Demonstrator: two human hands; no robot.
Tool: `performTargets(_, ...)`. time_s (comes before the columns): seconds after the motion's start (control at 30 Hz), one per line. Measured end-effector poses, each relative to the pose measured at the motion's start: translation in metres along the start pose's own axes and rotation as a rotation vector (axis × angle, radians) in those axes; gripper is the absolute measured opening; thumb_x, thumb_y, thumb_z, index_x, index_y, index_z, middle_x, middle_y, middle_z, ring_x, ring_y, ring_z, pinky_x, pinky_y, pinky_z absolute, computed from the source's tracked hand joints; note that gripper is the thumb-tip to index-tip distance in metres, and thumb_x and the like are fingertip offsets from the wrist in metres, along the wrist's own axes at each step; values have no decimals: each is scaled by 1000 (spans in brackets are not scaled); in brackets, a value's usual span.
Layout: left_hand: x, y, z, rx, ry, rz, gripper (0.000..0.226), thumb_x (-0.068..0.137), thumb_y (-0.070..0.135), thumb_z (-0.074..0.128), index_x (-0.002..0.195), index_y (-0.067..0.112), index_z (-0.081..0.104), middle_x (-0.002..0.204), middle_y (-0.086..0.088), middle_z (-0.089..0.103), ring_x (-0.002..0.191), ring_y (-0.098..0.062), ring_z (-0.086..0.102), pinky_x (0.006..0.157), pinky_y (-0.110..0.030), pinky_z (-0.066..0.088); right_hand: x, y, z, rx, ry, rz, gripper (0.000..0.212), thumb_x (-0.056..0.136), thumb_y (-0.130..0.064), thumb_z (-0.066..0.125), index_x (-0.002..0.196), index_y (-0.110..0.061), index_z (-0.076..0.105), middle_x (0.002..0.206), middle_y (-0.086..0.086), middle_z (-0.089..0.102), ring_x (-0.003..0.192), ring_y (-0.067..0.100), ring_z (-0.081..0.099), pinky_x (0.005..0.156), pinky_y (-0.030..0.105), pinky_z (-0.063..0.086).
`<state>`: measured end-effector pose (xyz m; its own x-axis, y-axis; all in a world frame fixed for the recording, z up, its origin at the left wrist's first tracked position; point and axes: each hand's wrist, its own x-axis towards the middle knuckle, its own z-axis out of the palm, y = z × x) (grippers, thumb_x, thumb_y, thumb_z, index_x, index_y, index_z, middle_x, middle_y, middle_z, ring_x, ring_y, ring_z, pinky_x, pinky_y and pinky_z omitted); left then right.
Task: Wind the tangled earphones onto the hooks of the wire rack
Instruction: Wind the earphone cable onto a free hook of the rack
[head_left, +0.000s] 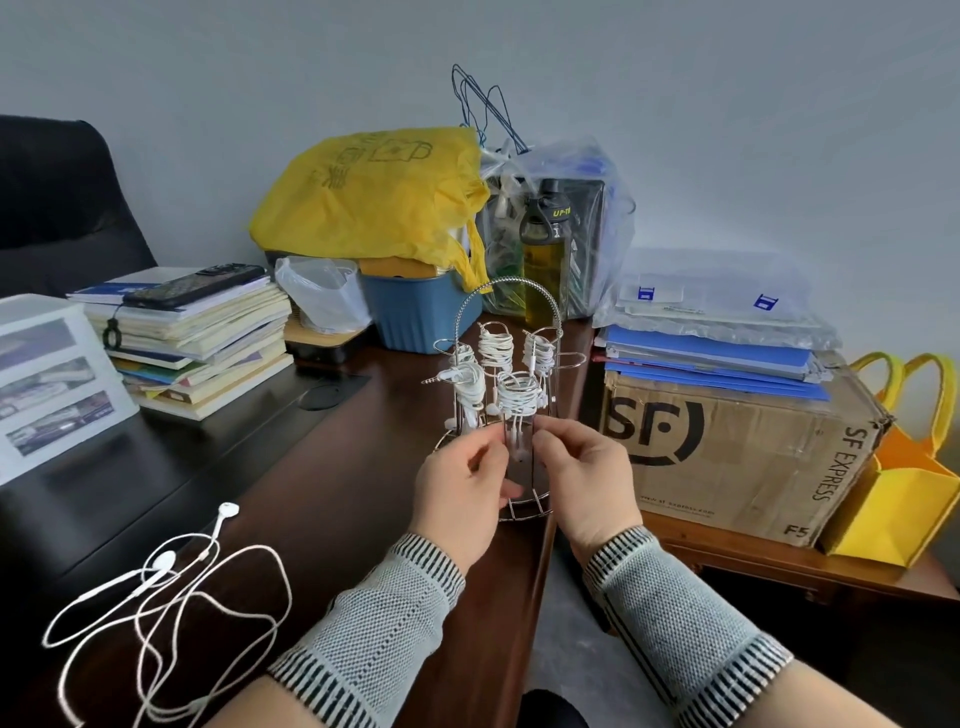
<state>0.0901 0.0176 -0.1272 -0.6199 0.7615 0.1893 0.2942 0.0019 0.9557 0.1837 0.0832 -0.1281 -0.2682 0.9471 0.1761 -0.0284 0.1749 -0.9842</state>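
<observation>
A chrome wire rack (511, 296) with an arched handle stands near the desk's right edge. Several of its hooks carry white earphones wound into tight coils (517, 397). My left hand (465, 488) and my right hand (584, 475) are at the rack's front, just below the nearest coil. Their fingertips pinch the thin white cord and earbuds that hang from it. A loose, tangled pair of white earphones (171, 587) lies on the desk at the lower left, apart from both hands.
Stacked books with a black phone (195, 286) sit at the left. Behind the rack are a blue bin (415, 312), a yellow bag (374, 197) and an olive bottle (543, 260). A cardboard box (737, 457) with blue folders stands to the right, across a gap.
</observation>
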Motion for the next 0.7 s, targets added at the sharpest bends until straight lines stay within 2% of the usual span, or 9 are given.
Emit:
performTargets(0.07,2,-3,2,-52,-13,-6,25,96,11,55,114,21,70,88,6,73,67,-9,71,60,-23,57,1,1,5,52,13,-3,17,88,-14,65,86,-30,69,81,-6,73,81,14,70,82,38,58)
performTargets(0.17,5,-7,3,-77,-26,-3,23,95,11,58,104,25,73,83,9,74,70,-9,72,60,-21,56,5,3,9,128,24,14,12,86,-15,68,96,-23,69,90,-1,73,86,17,70,85,43,57)
performTargets(0.23,6,-10,4,-71,-51,0,23,94,10,59,99,27,74,81,11,74,71,-6,71,60,-20,55,5,6,10,139,67,-28,15,84,-14,70,98,-19,66,89,-2,72,80,11,68,82,37,57)
performTargets(0.33,12,-19,5,-30,-70,26,21,93,14,61,99,28,75,85,14,75,79,-4,70,72,-26,57,-1,13,11,66,181,-146,10,83,-10,69,85,-16,62,79,-6,67,69,-3,62,69,19,52)
performTargets(0.43,13,-21,5,-53,-116,19,19,93,16,62,101,28,74,92,13,75,88,-3,69,83,-29,55,-8,25,14,-14,207,-231,15,83,-13,70,76,-24,63,84,-1,67,73,1,64,69,20,53)
performTargets(0.47,13,-21,5,-79,-126,13,18,93,16,62,100,28,74,93,12,75,89,-4,69,83,-28,54,-9,28,15,-48,213,-264,17,83,-13,70,76,-27,64,86,-1,66,76,0,63,70,15,51)
performTargets(0.53,14,-20,5,-116,-143,7,18,93,16,62,96,29,73,94,10,75,89,-3,68,79,-25,52,-10,29,17,-125,237,-315,15,84,-14,71,81,-28,68,90,-7,63,82,-11,58,71,4,44)
performTargets(0.6,15,-21,6,-134,-152,3,20,93,14,61,93,30,72,94,9,75,90,-4,68,82,-26,52,-10,28,18,-172,260,-338,9,85,-16,71,91,-22,74,90,-12,60,86,-16,55,71,-1,39)
performTargets(0.7,17,-24,6,-133,-155,0,21,93,11,61,94,29,73,95,7,75,96,-11,69,92,-35,54,-9,27,18,-227,268,-344,14,85,-22,71,99,-20,74,88,-16,57,81,-11,57,70,-1,39)
